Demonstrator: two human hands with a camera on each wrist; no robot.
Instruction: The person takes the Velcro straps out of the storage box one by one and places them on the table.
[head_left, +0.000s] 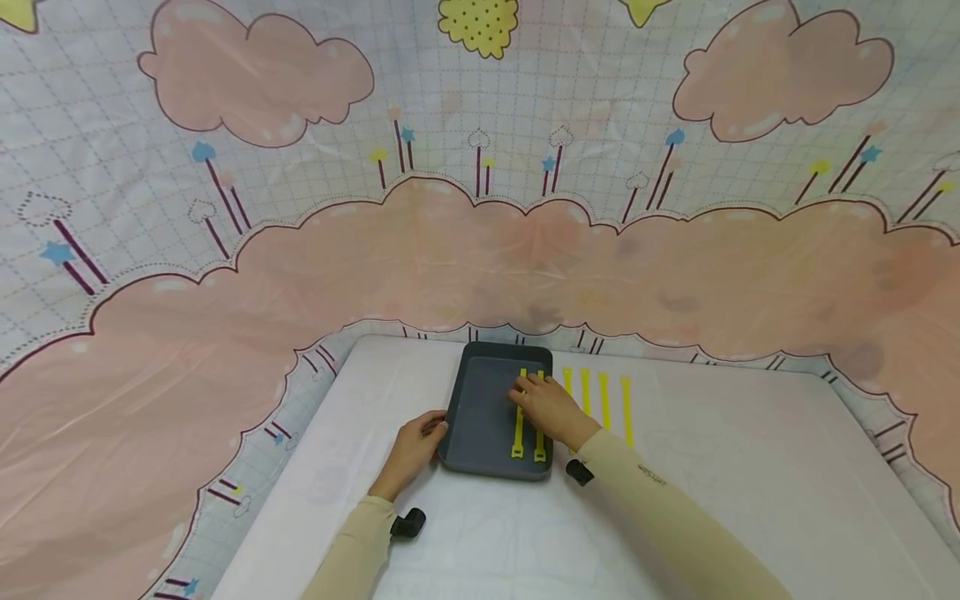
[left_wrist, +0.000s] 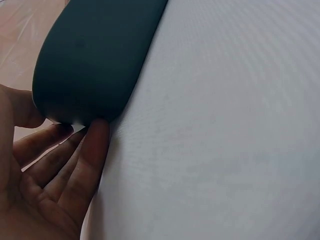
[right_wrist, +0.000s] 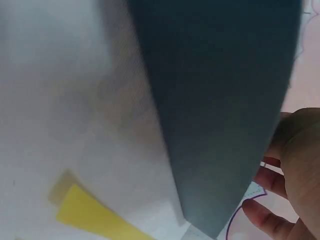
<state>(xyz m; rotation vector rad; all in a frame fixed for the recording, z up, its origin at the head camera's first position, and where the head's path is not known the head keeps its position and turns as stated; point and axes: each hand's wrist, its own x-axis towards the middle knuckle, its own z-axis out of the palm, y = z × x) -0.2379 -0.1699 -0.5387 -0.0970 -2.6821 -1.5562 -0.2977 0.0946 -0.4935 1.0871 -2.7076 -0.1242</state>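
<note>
In the head view a dark grey rectangular tray [head_left: 480, 417] lies on the table. My left hand [head_left: 416, 450] grips its left edge, and the left wrist view shows the fingertips [left_wrist: 97, 140] against the outer wall with the thumb at the rim. Two yellow cable straps with slotted ends, a left one [head_left: 517, 437] and a right one [head_left: 540, 446], lie lengthwise in the tray's right half. Over their middle parts is my right hand [head_left: 551, 406], fingers loosely bent and reaching down at the left strap. In the right wrist view those fingers [right_wrist: 270, 220] show beyond the tray wall.
Several more yellow straps [head_left: 604, 400] lie side by side on the white table [head_left: 712, 483], right of the tray; my right forearm partly covers them. A patterned cloth [head_left: 480, 267] with clouds hangs behind the table. Each wrist wears a small black camera [head_left: 408, 523].
</note>
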